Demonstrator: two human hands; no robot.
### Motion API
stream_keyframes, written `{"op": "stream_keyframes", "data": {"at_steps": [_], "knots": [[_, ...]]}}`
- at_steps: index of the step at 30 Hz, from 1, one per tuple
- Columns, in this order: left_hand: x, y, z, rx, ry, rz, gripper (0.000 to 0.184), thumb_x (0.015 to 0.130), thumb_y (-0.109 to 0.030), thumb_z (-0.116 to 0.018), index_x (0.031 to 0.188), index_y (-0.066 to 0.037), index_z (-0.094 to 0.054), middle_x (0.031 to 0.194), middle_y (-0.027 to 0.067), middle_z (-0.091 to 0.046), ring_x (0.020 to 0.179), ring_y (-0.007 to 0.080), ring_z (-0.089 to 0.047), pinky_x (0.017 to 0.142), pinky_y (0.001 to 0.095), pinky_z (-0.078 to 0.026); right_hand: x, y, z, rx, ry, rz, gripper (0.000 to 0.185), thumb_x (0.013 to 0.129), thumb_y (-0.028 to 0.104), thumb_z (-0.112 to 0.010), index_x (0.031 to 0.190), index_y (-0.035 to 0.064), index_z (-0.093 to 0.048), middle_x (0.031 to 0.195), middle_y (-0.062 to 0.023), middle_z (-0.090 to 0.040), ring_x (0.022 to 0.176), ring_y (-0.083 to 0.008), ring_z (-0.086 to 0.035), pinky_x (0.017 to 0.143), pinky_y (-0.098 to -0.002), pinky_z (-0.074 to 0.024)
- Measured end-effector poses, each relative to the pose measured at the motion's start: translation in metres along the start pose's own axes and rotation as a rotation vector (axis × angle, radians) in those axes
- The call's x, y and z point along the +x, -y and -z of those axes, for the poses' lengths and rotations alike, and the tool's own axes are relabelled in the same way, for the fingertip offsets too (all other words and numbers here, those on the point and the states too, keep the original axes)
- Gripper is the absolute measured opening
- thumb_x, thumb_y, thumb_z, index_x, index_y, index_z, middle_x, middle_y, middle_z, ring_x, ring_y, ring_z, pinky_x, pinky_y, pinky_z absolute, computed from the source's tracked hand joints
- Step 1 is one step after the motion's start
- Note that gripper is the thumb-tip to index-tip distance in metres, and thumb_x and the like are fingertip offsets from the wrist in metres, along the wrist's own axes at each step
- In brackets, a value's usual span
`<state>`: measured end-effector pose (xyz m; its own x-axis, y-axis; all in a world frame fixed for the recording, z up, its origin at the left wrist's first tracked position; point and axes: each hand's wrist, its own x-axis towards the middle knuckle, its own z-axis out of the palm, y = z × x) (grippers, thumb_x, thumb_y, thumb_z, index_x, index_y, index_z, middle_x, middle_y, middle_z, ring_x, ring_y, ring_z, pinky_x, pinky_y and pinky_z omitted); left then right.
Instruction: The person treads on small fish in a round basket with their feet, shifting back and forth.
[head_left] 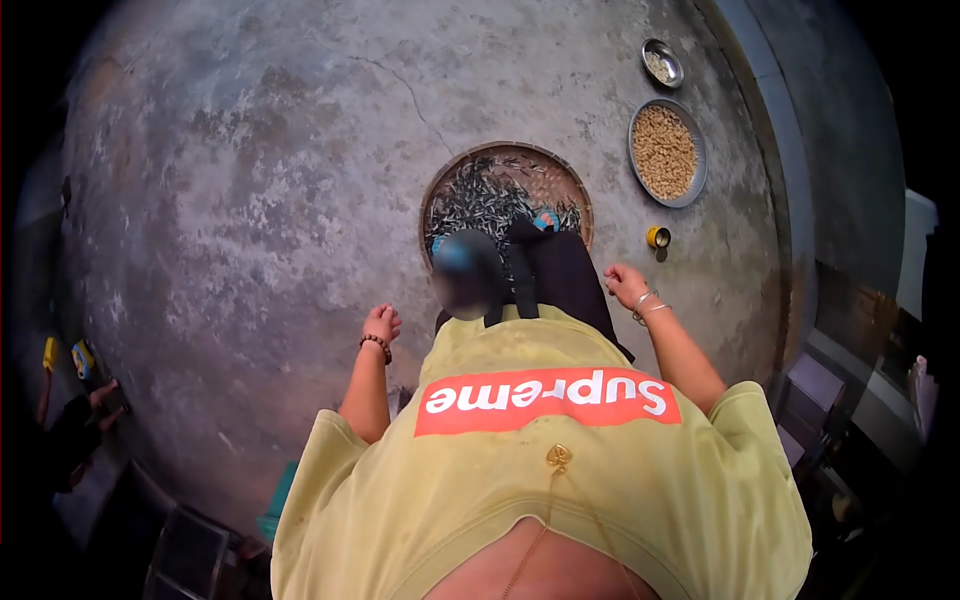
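My left hand (382,322), with a beaded bracelet at the wrist, hangs beside my yellow shirt (560,490), its fingers curled in and nothing visible in them. On the other side, my right hand (626,284), wearing bangles, is loosely closed and also shows nothing held. Between them lie dark trousers (575,285), black straps and a blurred round shape (468,275) that I cannot make out. Beyond, a round woven tray (582,188) holds many small dark slender pieces (475,200); feet in blue sandals (547,220) show over its near part.
Right of the tray are a yellow tin (658,237), a metal basin (700,180) of peanut-like pieces (664,152) and a smaller metal bowl (677,76). Another person's hand (105,395) shows at far left, near yellow objects. Boxes (812,385) stand at right.
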<state>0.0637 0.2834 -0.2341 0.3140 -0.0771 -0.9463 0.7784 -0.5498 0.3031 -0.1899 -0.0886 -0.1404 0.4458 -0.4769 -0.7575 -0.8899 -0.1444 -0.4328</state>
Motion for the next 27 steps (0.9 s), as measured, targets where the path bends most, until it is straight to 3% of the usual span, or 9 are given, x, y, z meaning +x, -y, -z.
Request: {"op": "stream_keyframes", "data": {"at_steps": [6, 15, 18, 20, 23, 27], "knots": [[-0.020, 0.002, -0.019, -0.089, -0.056, -0.016, 0.027, 0.073, -0.020, -0.042, 0.097, -0.009, -0.040, 0.085, 0.0028, -0.049, 0.070, 0.0122, -0.049, 0.053, 0.0249, -0.040, 0.019, -0.018, 0.023, -0.098, 0.034, -0.069, 0.016, 0.064, 0.009, -0.047, 0.079, 0.0026, -0.047, 0.060, -0.0051, -0.050, 0.054, -0.0122, -0.047, 0.051, -0.0234, -0.0383], [-0.043, 0.011, -0.085, -0.037, -0.182, 0.023, 0.024, 0.073, -0.020, -0.042, 0.093, -0.008, -0.043, 0.081, 0.0014, -0.049, 0.067, 0.0120, -0.049, 0.051, 0.0243, -0.040, 0.053, -0.014, 0.081, 0.062, 0.066, 0.238, 0.015, 0.066, 0.010, -0.046, 0.079, 0.0027, -0.047, 0.062, -0.0055, -0.051, 0.054, -0.0123, -0.048, 0.052, -0.0238, -0.0384], [-0.060, 0.002, -0.130, -0.084, -0.145, -0.037, 0.026, 0.074, -0.022, -0.041, 0.097, -0.010, -0.040, 0.086, 0.0024, -0.048, 0.070, 0.0115, -0.048, 0.056, 0.0255, -0.040, 0.072, -0.066, 0.101, 0.037, 0.148, 0.171, 0.016, 0.065, 0.010, -0.047, 0.078, 0.0026, -0.047, 0.063, -0.0071, -0.051, 0.056, -0.0145, -0.049, 0.053, -0.0251, -0.0385], [-0.072, 0.003, -0.161, -0.082, -0.151, -0.091, 0.026, 0.073, -0.021, -0.042, 0.097, -0.009, -0.041, 0.084, 0.0015, -0.048, 0.069, 0.0111, -0.049, 0.053, 0.0246, -0.040, 0.090, -0.106, 0.124, -0.262, 0.108, 0.167, 0.016, 0.063, 0.010, -0.048, 0.078, 0.0027, -0.047, 0.064, -0.0089, -0.052, 0.059, -0.0177, -0.049, 0.055, -0.0267, -0.0386], [-0.094, 0.007, -0.197, -0.051, -0.132, -0.145, 0.027, 0.072, -0.020, -0.043, 0.097, -0.008, -0.042, 0.082, 0.0006, -0.049, 0.067, 0.0104, -0.049, 0.051, 0.0236, -0.040, 0.098, -0.134, 0.164, -0.273, 0.101, 0.099, 0.017, 0.062, 0.010, -0.048, 0.077, 0.0029, -0.048, 0.066, -0.0100, -0.052, 0.061, -0.0199, -0.049, 0.057, -0.0278, -0.0384], [-0.110, 0.029, -0.211, -0.011, -0.146, -0.149, 0.027, 0.072, -0.019, -0.044, 0.097, -0.008, -0.042, 0.083, 0.0007, -0.049, 0.068, 0.0101, -0.049, 0.053, 0.0233, -0.039, 0.108, -0.135, 0.193, -0.193, 0.073, 0.063, 0.015, 0.064, 0.009, -0.048, 0.077, 0.0026, -0.047, 0.061, -0.0071, -0.051, 0.054, -0.0150, -0.048, 0.051, -0.0249, -0.0394]]}}
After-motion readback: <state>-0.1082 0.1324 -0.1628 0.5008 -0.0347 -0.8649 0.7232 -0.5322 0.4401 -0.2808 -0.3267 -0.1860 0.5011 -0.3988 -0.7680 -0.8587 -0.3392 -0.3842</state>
